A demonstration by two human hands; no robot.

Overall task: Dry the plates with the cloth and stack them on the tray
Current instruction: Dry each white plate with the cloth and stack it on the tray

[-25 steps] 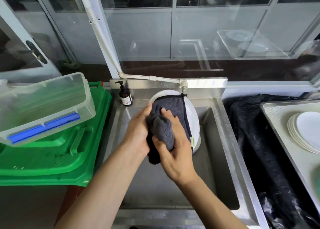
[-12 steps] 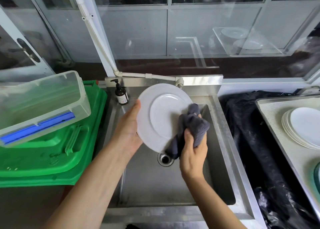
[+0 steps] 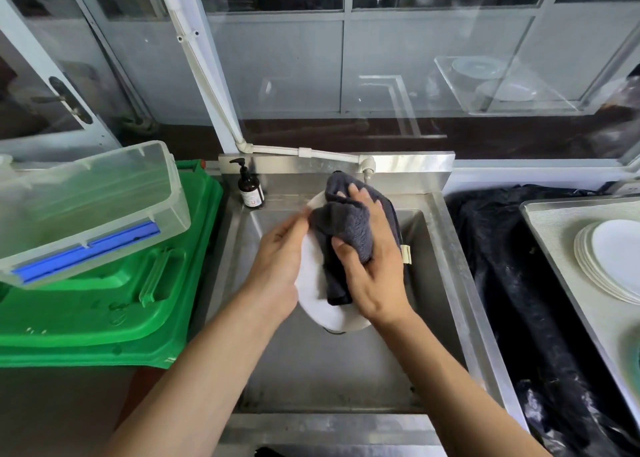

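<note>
Over the steel sink, seen from my head camera, I hold a white plate tilted on edge above the basin. My left hand grips the plate's left rim, fingers curled against its face. My right hand presses a bunched dark grey cloth onto the plate, thumb and fingers clutching the folds; the cloth covers the plate's upper and right parts and hangs down its middle. Motion blur smears the plate's surface, so its far edge is hard to trace. A brown pump bottle stands at the sink's back left corner, below a white pipe that runs along the backsplash. Left of the sink lies a green lid, with a clear plastic box resting tilted on top of it. To the right, beyond a dark plastic sheet, a metal tray carries a stack of plates near the frame's edge, well apart from my hands.
</note>
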